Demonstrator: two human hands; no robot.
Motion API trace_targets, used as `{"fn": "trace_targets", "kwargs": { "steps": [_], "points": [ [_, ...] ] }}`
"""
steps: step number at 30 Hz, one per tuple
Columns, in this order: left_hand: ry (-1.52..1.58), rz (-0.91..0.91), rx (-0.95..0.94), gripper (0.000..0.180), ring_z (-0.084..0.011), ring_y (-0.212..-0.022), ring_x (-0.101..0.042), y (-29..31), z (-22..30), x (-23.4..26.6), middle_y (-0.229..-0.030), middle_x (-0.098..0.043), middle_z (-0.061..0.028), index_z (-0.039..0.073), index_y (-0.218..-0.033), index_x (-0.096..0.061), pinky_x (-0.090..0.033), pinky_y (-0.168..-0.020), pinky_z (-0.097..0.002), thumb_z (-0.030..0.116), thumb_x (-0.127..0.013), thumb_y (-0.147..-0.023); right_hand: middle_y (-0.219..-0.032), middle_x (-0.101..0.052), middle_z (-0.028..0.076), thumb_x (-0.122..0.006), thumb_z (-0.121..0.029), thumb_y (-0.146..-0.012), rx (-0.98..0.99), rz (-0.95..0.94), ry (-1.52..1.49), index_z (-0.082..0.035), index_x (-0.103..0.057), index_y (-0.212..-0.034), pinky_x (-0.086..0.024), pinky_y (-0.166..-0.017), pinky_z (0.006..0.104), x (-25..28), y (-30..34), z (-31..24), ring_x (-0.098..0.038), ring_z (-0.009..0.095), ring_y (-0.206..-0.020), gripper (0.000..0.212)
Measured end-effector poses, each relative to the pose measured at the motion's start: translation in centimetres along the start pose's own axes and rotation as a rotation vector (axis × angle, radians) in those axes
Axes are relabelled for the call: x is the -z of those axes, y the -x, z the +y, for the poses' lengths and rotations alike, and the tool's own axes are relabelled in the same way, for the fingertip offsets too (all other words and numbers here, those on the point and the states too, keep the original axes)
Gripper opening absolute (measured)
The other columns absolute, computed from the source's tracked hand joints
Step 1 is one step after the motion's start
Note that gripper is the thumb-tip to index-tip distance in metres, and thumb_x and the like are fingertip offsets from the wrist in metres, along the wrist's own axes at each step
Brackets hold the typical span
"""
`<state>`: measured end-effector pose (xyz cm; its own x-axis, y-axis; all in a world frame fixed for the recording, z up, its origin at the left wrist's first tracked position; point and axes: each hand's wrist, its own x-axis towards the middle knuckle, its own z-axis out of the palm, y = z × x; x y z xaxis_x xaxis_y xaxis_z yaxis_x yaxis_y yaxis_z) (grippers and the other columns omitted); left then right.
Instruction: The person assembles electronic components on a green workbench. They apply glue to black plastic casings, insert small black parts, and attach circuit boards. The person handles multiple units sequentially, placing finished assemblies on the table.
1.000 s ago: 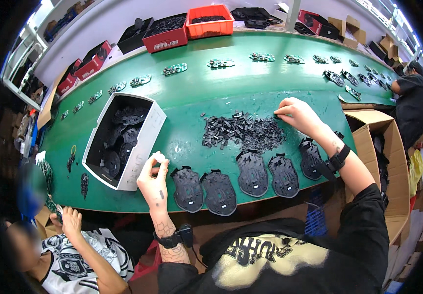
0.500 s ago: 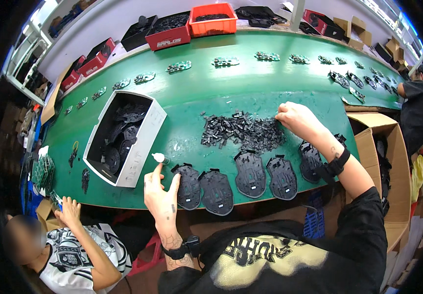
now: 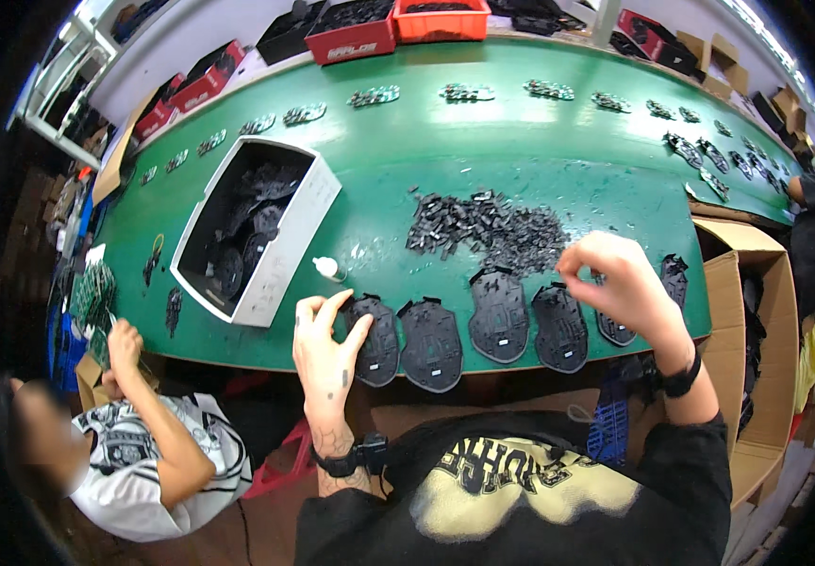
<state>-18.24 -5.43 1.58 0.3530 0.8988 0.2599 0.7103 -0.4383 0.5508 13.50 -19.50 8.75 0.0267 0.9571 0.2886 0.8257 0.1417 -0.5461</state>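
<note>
Black computer-mouse bottom shells (image 3: 432, 345) lie in a row along the near edge of the green table. My left hand (image 3: 325, 351) is at the row's left end, thumb and forefinger spread beside the leftmost shell (image 3: 376, 344); whether it touches the shell I cannot tell. My right hand (image 3: 620, 283) is over the right part of the row, thumb and fingertips pinched together. Whatever is in that pinch is too small or hidden. Beyond the shells spreads a pile of small black plastic pieces (image 3: 483, 231). Part of the shell (image 3: 612, 325) under my right hand is covered.
Left of the pile stands a grey-white box (image 3: 299, 245) of black parts, with a small white bottle (image 3: 329, 269) beside it. Green circuit boards (image 3: 467, 91) line the table's far side. A cardboard box (image 3: 761, 358) stands at the right; a co-worker (image 3: 158, 443) sits at the left.
My right hand has moved from the pile's right edge back toward me, over the shells, still pinched. My left hand stays by the leftmost shell. The whole view has shifted slightly.
</note>
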Motion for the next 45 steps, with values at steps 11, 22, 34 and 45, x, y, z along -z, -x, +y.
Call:
{"fn": "trace_targets", "kwargs": {
  "steps": [11, 22, 34, 45],
  "points": [
    [0.990, 0.091, 0.150, 0.038, -0.0069, -0.081, -0.054, 1.9, 1.0, 0.0, -0.099, -0.057, -0.0030, 0.001, -0.115, -0.054, -0.045, -0.070, -0.0205, -0.003, -0.068, -0.081, -0.085, -0.070, 0.008, -0.073, 0.005, -0.069, -0.112, 0.043, -0.760, -0.002, -0.072, -0.084, -0.051, -0.066, 0.0246, -7.2, 4.9, -4.7, -0.067, 0.016, -0.076, 0.016],
    [1.255, -0.289, 0.224, 0.041, -0.0081, -0.073, -0.061, 2.2, 7.7, -1.9, -0.102, -0.062, -0.0095, -0.005, -0.128, -0.047, -0.053, -0.061, -0.0216, -0.003, -0.059, -0.088, -0.085, -0.070, 0.008, -0.069, 0.005, -0.073, -0.195, 0.076, -0.630, -0.001, -0.071, -0.087, -0.053, -0.074, 0.0281, -7.3, 5.0, -6.0, -0.068, 0.018, -0.081, 0.015],
    [1.203, -0.345, 0.221, 0.043, -0.0067, -0.084, -0.059, 2.5, 8.2, -1.3, -0.108, -0.059, -0.0079, -0.005, -0.129, -0.049, -0.051, -0.071, -0.0199, -0.005, -0.059, -0.088, -0.086, -0.064, 0.006, -0.073, 0.003, -0.069, -0.141, 0.121, -0.609, -0.005, -0.072, -0.086, -0.048, -0.073, 0.0272, -7.8, 4.5, -6.6, -0.062, 0.017, -0.081, 0.019],
    [1.105, -0.336, 0.226, 0.043, -0.0009, -0.070, -0.050, 3.0, 9.1, -1.8, -0.084, -0.056, 0.0012, 0.001, -0.130, -0.051, -0.041, -0.059, -0.0163, -0.003, -0.059, -0.088, -0.086, -0.059, 0.007, -0.070, 0.005, -0.071, -0.122, 0.061, -0.458, -0.002, -0.067, -0.085, -0.050, -0.067, 0.0270, -7.2, 4.7, -6.8, -0.061, 0.018, -0.076, 0.016]
  ]
}}
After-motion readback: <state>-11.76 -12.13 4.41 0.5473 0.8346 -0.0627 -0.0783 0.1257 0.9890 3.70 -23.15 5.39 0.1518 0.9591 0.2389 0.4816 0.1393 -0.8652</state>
